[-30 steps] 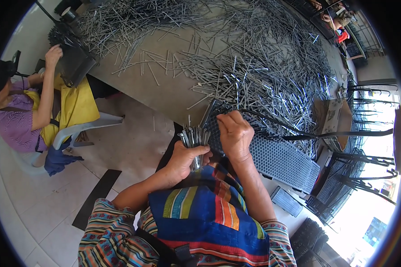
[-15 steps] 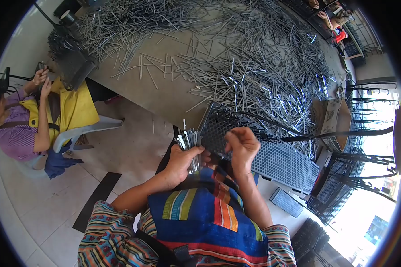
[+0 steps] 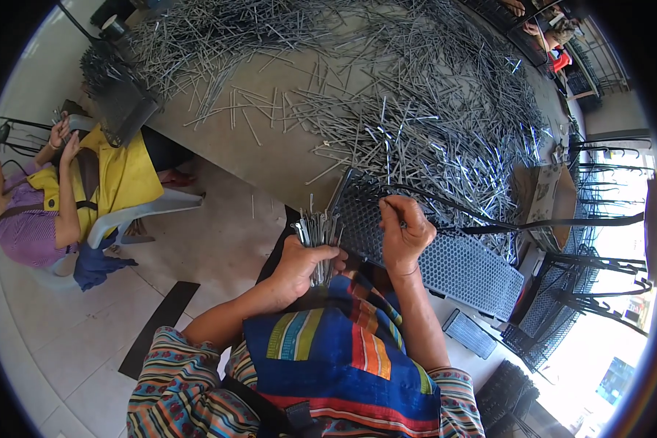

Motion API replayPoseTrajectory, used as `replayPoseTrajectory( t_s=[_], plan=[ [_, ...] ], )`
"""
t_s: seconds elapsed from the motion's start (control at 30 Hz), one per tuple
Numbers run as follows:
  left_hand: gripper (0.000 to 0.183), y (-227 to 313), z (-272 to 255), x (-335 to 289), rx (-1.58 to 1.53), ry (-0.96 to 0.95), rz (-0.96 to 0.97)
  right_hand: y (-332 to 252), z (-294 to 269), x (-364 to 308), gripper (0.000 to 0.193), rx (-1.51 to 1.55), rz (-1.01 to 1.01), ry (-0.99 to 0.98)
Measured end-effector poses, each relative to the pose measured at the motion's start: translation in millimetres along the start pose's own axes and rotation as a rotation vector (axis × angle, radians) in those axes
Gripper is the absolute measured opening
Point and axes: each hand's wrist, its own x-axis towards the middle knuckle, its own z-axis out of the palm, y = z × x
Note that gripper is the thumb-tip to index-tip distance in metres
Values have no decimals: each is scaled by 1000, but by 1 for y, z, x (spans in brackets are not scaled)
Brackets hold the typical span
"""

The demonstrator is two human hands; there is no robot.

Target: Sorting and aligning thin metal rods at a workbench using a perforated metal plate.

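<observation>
My left hand (image 3: 298, 266) is closed round a bundle of thin metal rods (image 3: 318, 232), their ends sticking up past the thumb. To its right, my right hand (image 3: 409, 235) hovers over a grey perforated plate (image 3: 466, 271), thumb and forefinger pinched together. What the pinch holds, if anything, is too small to make out. Rods fill part of the plate's far left end, next to the fingertips. Behind the plate, a large heap of loose metal rods (image 3: 445, 139) spreads over the table (image 3: 255, 157).
A dark metal rack arm (image 3: 562, 221) reaches in over the plate from the right. An open cardboard box (image 3: 555, 197) and hooked black racks (image 3: 598, 266) stand there too. At left, a person in a yellow apron (image 3: 128, 175) sits on a plastic chair (image 3: 146, 212).
My right hand has moved slightly right and toward the plate's far side, its fingers still pinched. The left hand with the rods has shifted a little right. The seated person's hands have moved slightly.
</observation>
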Motion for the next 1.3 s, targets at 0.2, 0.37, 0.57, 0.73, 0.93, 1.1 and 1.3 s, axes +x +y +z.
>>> replayPoseTrajectory(
  t_s=[0.2,0.37,0.57,0.73,0.93,1.1,1.3],
  plan=[
    [19,-4,-5,0,-3,-3,-41,-11,-4,9,15,-121,-440,-218],
    [17,-4,-4,-3,-17,-27,-20,-10,0,-2,13,-247,-576,-353],
    [13,-3,-1,-1,-17,-56,-17,0,13,12,7,-303,-105,-164],
    [12,-1,0,0,17,-25,-30,-3,10,11,10,-382,-270,-163],
    [15,0,4,-1,-8,-45,-16,0,-4,-14,15,54,324,-612],
    [15,2,12,-5,-1,-98,6,1,-4,-29,15,415,693,-534],
    [14,-5,12,-8,152,-146,158,-4,0,-38,11,468,754,-431]
  ],
)
